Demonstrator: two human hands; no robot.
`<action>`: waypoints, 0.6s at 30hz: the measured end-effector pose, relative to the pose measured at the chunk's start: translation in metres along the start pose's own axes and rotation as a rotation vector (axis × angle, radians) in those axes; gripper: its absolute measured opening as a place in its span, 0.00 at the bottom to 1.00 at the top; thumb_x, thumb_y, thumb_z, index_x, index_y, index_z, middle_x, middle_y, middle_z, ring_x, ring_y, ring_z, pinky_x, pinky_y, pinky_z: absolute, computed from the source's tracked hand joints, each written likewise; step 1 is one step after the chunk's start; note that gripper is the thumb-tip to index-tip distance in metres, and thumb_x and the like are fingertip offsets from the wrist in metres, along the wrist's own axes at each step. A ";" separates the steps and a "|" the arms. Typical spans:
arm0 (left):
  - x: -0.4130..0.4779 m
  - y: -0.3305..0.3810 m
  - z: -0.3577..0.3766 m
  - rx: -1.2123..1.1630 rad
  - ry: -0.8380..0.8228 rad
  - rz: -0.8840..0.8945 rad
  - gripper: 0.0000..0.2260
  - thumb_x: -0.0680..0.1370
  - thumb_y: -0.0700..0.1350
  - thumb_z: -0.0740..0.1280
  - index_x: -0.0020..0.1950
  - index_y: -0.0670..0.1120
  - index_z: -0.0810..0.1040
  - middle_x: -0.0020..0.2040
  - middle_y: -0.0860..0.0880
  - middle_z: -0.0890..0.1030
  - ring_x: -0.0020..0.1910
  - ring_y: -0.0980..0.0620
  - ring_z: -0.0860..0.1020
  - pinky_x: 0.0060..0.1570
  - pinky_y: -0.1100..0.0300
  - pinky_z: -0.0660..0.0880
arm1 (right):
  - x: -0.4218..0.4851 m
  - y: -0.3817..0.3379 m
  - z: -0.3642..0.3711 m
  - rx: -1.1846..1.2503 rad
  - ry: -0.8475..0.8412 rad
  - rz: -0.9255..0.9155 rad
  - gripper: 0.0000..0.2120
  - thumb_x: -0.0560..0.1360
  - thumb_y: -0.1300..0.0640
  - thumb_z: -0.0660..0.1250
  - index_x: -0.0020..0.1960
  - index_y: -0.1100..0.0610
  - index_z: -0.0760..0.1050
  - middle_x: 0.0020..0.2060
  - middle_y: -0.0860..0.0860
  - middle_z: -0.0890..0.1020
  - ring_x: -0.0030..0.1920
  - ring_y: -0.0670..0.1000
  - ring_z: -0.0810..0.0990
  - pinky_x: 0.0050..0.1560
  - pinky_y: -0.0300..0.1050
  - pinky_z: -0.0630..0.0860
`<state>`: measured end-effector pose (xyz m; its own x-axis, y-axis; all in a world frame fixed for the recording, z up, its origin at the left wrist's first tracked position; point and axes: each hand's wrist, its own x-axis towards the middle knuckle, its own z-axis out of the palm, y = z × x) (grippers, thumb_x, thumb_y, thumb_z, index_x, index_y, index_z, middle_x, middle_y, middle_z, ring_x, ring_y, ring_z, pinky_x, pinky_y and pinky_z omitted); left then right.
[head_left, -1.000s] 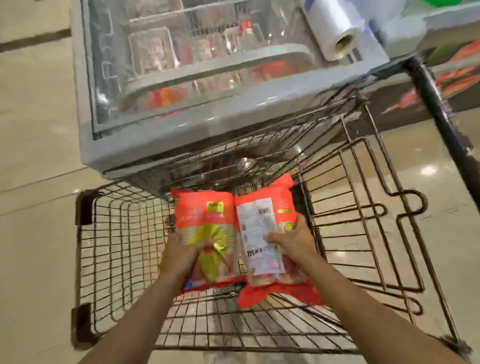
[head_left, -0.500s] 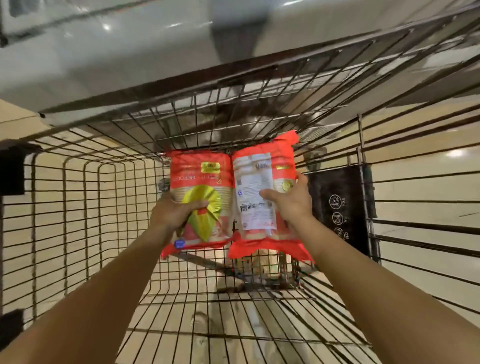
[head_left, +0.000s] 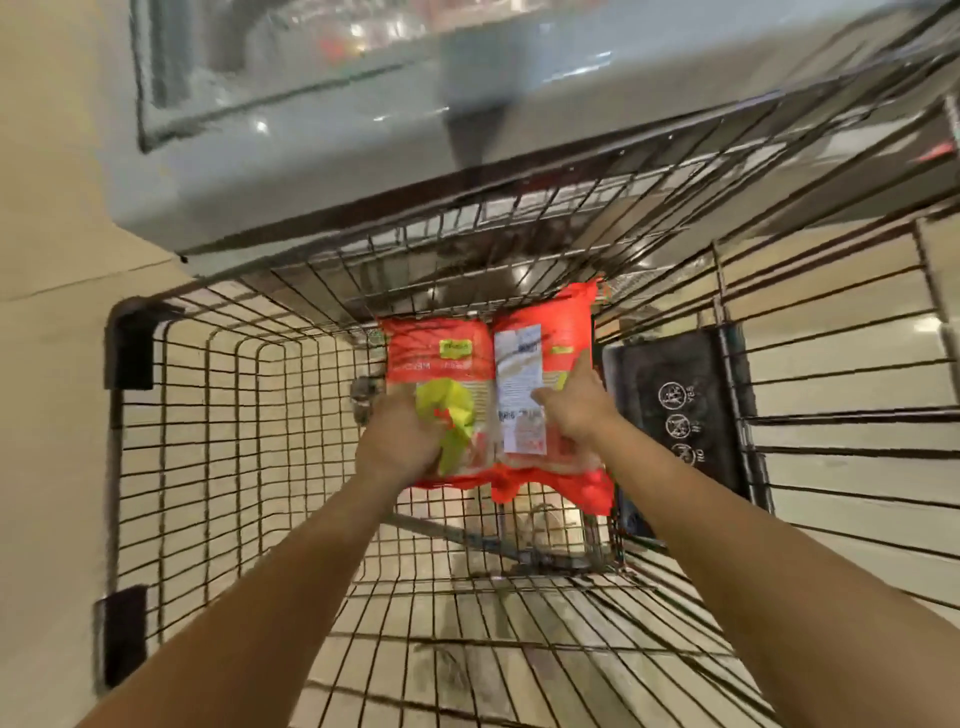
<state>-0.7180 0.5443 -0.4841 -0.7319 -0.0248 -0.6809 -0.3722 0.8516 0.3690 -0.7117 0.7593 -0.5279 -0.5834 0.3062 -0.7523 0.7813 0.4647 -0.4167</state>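
Two red food packets sit side by side deep inside a wire shopping cart (head_left: 218, 426). The left packet (head_left: 436, 358) shows a yellow-green picture on its front; my left hand (head_left: 402, 441) grips its lower part. The right packet (head_left: 540, 358) faces me with its white printed label. My right hand (head_left: 574, 405) holds it at the right side, thumb lying on the label and index finger stretched up along the packet's edge. Both arms reach far down into the cart. The packets look close to the cart's floor; whether they touch it I cannot tell.
A grey chest freezer (head_left: 311, 156) with a glass lid stands just beyond the cart's front. A black folded child-seat panel (head_left: 680, 410) with warning icons hangs on the cart's right wall. Beige tiled floor (head_left: 47, 260) lies to the left.
Both hands have carried the packets from above the cart down into its basket. My right index finger has straightened along the packet's edge.
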 end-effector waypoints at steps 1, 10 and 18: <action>-0.013 0.007 -0.012 0.049 -0.037 0.050 0.18 0.81 0.51 0.68 0.69 0.48 0.74 0.60 0.43 0.82 0.59 0.39 0.81 0.60 0.49 0.78 | -0.012 -0.013 -0.005 0.000 -0.017 -0.003 0.38 0.78 0.54 0.70 0.80 0.60 0.53 0.71 0.63 0.70 0.71 0.63 0.71 0.67 0.50 0.69; -0.096 0.005 -0.076 0.315 -0.001 0.248 0.21 0.78 0.59 0.68 0.67 0.51 0.76 0.59 0.48 0.82 0.58 0.44 0.81 0.56 0.50 0.79 | -0.102 -0.056 -0.004 -0.309 -0.008 -0.257 0.35 0.84 0.52 0.60 0.82 0.65 0.47 0.82 0.62 0.51 0.82 0.59 0.46 0.80 0.47 0.47; -0.185 0.013 -0.153 0.591 0.301 0.401 0.24 0.81 0.60 0.63 0.71 0.46 0.69 0.69 0.44 0.75 0.67 0.42 0.74 0.62 0.47 0.74 | -0.228 -0.110 -0.033 -0.634 0.290 -0.554 0.38 0.80 0.42 0.62 0.82 0.56 0.51 0.80 0.61 0.59 0.80 0.62 0.55 0.77 0.60 0.60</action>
<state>-0.6747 0.4795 -0.2568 -0.9013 0.2756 -0.3343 0.2588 0.9613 0.0946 -0.6724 0.6653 -0.2939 -0.9415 0.0591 -0.3316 0.1504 0.9547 -0.2568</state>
